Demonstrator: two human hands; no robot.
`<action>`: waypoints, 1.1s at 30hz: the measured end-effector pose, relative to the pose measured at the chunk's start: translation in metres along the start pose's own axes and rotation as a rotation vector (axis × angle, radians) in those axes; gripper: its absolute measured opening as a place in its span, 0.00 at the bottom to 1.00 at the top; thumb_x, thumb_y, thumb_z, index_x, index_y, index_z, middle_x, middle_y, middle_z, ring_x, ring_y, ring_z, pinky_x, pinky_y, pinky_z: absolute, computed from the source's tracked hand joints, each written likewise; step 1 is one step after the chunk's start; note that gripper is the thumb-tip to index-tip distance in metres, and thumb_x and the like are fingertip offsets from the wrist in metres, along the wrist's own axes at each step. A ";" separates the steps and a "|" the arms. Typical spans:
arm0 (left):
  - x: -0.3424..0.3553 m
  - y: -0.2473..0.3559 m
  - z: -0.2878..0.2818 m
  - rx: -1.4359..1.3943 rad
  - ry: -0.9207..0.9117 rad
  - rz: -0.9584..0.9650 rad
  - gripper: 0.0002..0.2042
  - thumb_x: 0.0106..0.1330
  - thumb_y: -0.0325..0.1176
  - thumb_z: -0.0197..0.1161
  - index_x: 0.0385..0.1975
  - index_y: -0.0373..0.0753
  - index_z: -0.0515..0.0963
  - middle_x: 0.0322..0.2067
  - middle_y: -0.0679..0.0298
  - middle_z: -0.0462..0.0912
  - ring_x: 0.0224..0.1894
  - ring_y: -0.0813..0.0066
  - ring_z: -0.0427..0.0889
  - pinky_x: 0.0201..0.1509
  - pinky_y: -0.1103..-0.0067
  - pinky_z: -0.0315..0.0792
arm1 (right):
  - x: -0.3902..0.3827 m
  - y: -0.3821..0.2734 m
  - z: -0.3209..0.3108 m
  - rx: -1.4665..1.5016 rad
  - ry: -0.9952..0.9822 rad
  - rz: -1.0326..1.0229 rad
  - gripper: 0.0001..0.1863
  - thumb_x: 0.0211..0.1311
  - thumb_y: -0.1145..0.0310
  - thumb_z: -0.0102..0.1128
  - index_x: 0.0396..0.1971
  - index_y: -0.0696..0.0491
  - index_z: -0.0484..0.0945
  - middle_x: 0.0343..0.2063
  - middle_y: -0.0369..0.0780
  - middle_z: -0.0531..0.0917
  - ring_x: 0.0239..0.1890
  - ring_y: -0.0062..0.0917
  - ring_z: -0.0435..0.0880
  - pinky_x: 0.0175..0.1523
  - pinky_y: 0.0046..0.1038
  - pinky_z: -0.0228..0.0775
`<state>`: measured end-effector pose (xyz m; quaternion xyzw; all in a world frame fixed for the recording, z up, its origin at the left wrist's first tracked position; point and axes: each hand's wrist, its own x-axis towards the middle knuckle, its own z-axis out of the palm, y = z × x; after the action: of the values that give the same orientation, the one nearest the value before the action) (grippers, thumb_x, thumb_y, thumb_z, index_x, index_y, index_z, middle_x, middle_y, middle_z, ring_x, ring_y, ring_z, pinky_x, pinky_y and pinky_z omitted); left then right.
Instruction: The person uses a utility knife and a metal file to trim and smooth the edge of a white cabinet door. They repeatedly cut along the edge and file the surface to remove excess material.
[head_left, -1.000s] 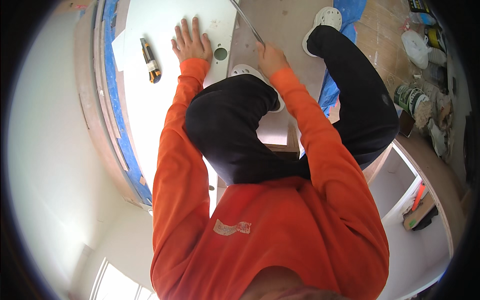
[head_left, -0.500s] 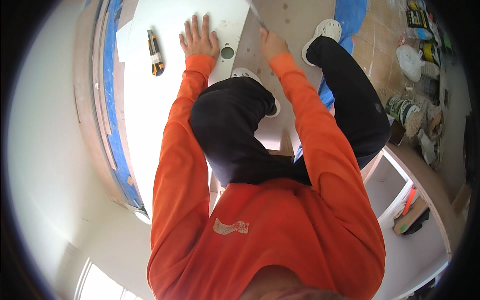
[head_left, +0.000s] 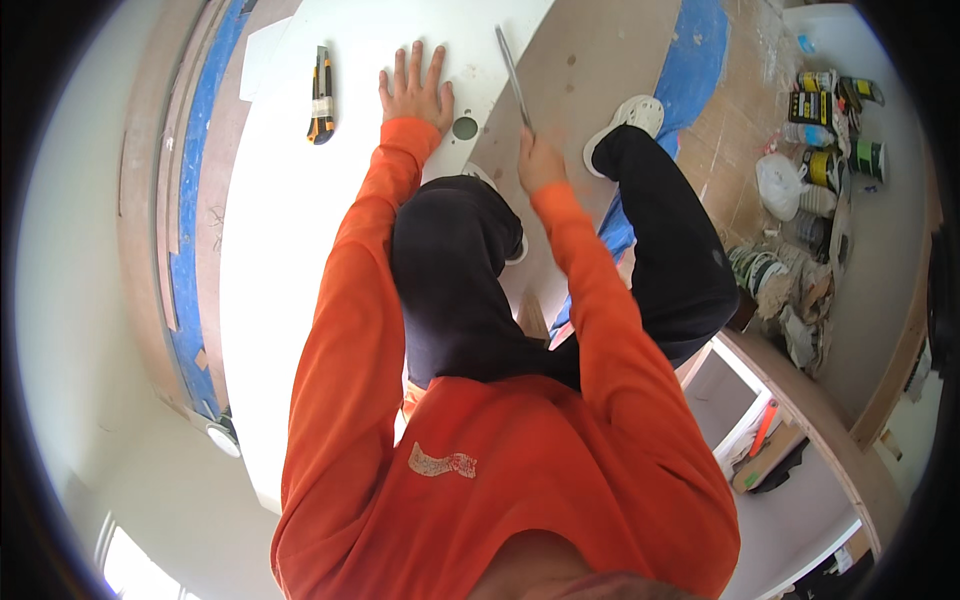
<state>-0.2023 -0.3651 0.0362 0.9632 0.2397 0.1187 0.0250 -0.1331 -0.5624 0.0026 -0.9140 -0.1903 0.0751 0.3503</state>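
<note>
My left hand (head_left: pixel 413 97) lies flat on a white panel (head_left: pixel 300 200), fingers spread, beside a round hole (head_left: pixel 465 128) near the panel's right edge. In my right hand (head_left: pixel 541 162) is a long, narrow grey metal file (head_left: pixel 512 75), held by its near end and pointing away from me. The file is alongside the panel's slanted right edge; whether it touches that edge I cannot tell. To the left of my left hand, a black and yellow utility knife (head_left: pixel 321 97) with tape round its handle rests on the panel.
Blue sheeting (head_left: pixel 690 70) covers part of the floor beyond my right shoe (head_left: pixel 637 120). Along the right wall stand several tins and bottles and a white plastic bag (head_left: pixel 778 187). An open white cabinet (head_left: pixel 800 500) is at the lower right. Boards (head_left: pixel 165 220) run along the left wall.
My right hand has drawn back toward me with the file, and more of the file shows. My left hand stays flat beside the hole. The whole view has shifted slightly.
</note>
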 end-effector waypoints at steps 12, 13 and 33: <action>-0.005 0.002 -0.002 -0.039 0.003 -0.016 0.28 0.69 0.46 0.41 0.71 0.58 0.51 0.72 0.62 0.49 0.74 0.56 0.45 0.72 0.51 0.40 | 0.001 0.010 -0.020 -0.093 -0.204 0.078 0.30 0.71 0.47 0.38 0.37 0.61 0.78 0.34 0.60 0.80 0.40 0.59 0.78 0.47 0.51 0.69; -0.005 0.001 -0.002 -0.048 0.009 -0.017 0.28 0.69 0.45 0.41 0.71 0.59 0.51 0.72 0.63 0.49 0.74 0.56 0.45 0.72 0.51 0.41 | 0.008 0.013 -0.021 -0.114 -0.216 0.071 0.30 0.71 0.47 0.38 0.37 0.61 0.78 0.35 0.60 0.80 0.40 0.59 0.78 0.48 0.51 0.69; -0.056 0.034 -0.017 -0.265 -0.061 0.047 0.55 0.48 0.66 0.59 0.71 0.38 0.44 0.72 0.57 0.46 0.75 0.60 0.41 0.74 0.56 0.38 | -0.087 -0.015 -0.059 0.295 -0.276 0.112 0.11 0.69 0.65 0.48 0.39 0.59 0.69 0.25 0.53 0.79 0.30 0.53 0.79 0.35 0.45 0.68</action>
<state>-0.2386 -0.4212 0.0440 0.9600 0.1984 0.1207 0.1563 -0.2008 -0.6232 0.0564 -0.8429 -0.1722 0.2463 0.4464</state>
